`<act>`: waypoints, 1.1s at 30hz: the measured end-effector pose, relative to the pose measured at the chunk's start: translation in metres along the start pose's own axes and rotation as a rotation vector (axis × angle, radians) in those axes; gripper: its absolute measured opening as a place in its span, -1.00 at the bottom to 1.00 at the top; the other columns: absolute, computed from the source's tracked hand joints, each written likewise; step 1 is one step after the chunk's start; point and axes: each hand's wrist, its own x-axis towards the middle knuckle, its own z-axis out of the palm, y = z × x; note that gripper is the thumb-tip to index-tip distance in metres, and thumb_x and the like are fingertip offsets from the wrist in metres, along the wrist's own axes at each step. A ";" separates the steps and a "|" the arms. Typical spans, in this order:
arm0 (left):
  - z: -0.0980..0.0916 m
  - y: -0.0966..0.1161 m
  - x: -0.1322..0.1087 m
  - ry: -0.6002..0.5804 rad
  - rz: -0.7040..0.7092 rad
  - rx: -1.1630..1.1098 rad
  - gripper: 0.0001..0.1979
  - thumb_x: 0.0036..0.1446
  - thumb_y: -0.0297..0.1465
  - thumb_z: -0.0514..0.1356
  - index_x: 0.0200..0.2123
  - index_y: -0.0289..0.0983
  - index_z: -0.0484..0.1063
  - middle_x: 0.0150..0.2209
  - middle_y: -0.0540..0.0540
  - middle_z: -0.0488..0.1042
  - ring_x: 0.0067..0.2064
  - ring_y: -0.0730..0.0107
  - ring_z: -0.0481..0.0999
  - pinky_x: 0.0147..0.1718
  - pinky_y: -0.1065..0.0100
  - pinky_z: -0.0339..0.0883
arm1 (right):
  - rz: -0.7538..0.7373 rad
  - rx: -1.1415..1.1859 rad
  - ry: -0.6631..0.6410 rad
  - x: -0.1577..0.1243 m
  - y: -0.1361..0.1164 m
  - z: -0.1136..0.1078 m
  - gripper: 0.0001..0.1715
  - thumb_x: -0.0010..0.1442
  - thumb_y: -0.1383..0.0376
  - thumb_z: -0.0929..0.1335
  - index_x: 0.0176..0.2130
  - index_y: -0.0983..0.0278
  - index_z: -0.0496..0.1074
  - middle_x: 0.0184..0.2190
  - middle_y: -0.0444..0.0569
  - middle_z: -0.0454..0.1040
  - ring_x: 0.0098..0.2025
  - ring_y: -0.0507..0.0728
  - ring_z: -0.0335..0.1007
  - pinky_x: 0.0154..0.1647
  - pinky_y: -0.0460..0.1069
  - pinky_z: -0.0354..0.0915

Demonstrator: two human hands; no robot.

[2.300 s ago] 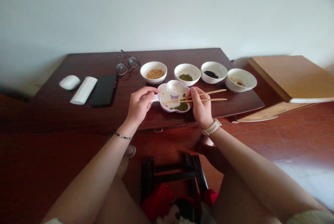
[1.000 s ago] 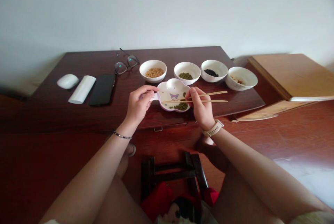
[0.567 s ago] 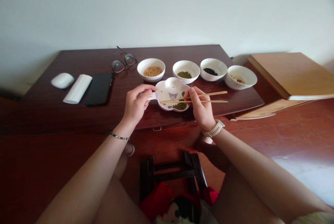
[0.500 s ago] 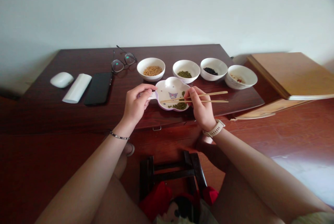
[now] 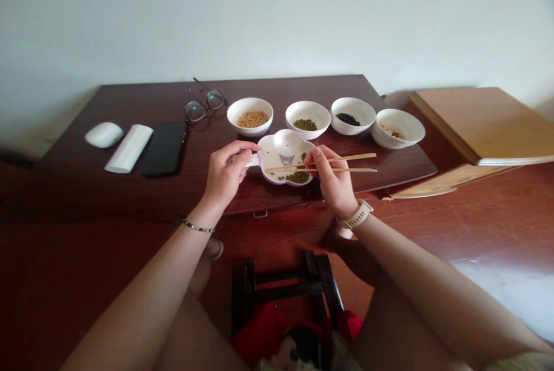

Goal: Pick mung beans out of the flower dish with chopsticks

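Note:
A flower-shaped white dish (image 5: 279, 147) with a cartoon print sits near the front edge of a dark wooden table (image 5: 108, 186); green beans (image 5: 298, 176) lie in its right part. My left hand (image 5: 227, 173) pinches the dish's left rim. My right hand (image 5: 333, 182) grips a pair of wooden chopsticks (image 5: 346, 164), whose tips reach left over the dish above the beans. Whether a bean is between the tips I cannot make out.
Behind the dish stands a row of white bowls: yellow beans (image 5: 250, 116), green beans (image 5: 307, 119), black beans (image 5: 350, 115), mixed bits (image 5: 398, 127). Glasses (image 5: 205, 105), a phone (image 5: 165, 148), a white case (image 5: 128, 147) and a mouse (image 5: 104, 134) lie left. A light wooden cabinet (image 5: 485, 123) stands right.
Hands, dish and chopsticks stay nearly where they were; only the view drifts slightly.

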 end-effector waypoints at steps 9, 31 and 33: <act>0.000 -0.001 0.000 0.003 -0.005 0.003 -0.81 0.28 -0.37 0.29 -0.18 -0.30 0.71 -0.60 0.06 0.34 -0.64 0.56 0.20 -0.69 0.45 0.00 | 0.009 -0.004 -0.004 0.000 0.001 0.000 -0.45 0.51 -0.09 0.34 -0.37 0.21 0.47 -0.44 -0.12 0.40 -0.39 0.07 0.27 -0.32 0.02 0.21; -0.004 0.000 -0.001 -0.021 -0.014 0.106 -0.80 0.32 -0.36 0.26 -0.14 -0.27 0.71 -0.62 0.07 0.31 -0.62 0.52 0.24 -0.65 0.44 0.03 | 0.018 0.018 -0.035 -0.006 0.000 -0.004 -0.49 0.53 -0.06 0.34 -0.35 0.20 0.47 -0.41 -0.11 0.41 -0.35 0.09 0.29 -0.29 0.03 0.20; -0.004 -0.001 -0.001 -0.023 -0.010 0.107 -0.80 0.33 -0.35 0.27 -0.13 -0.26 0.71 -0.61 0.06 0.33 -0.62 0.52 0.24 -0.65 0.44 0.04 | 0.021 0.024 -0.041 -0.006 0.000 -0.005 -0.49 0.53 -0.05 0.33 -0.34 0.20 0.47 -0.41 -0.11 0.41 -0.34 0.09 0.29 -0.29 0.03 0.20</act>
